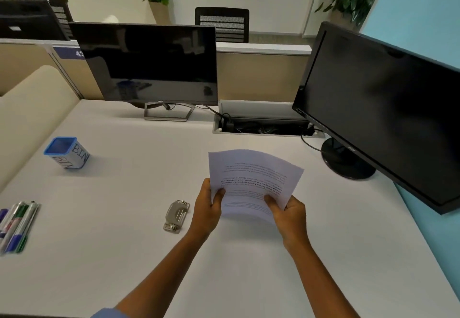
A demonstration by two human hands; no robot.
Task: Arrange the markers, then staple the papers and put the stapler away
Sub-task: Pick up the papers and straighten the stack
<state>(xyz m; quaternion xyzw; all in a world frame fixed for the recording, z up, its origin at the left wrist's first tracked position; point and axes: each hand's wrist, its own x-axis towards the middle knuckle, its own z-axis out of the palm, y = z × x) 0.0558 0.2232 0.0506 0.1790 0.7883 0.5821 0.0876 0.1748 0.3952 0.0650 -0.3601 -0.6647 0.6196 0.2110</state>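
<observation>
— Where were the papers (251, 178), and which way did they run?

— Held up above the white desk (124, 255), right of centre and in front of the right monitor's (383, 108) stand. Their long axis ran away from the person, tilted a little to the right, and the printed text was upside down to the camera. The far edge bowed upward.

— And the hands?

— Both forearms reached forward. The left hand (207, 208) gripped the near left edge, thumb on top of the sheet and fingers curled underneath. The right hand (290, 214) pinched the near right corner the same way, thumb laid across the page.

— The stapler?

— The stapler (176, 216) lay flat on the desk just left of the left hand, not touching it, its long axis pointing away and slightly right.

— The markers?

— The markers (17, 225) lay side by side at the far left edge, roughly parallel, angled away and to the right. A blue-rimmed cup (67, 152) lettered "BIN" stood beyond them, well apart, before the left monitor (149, 64).
</observation>
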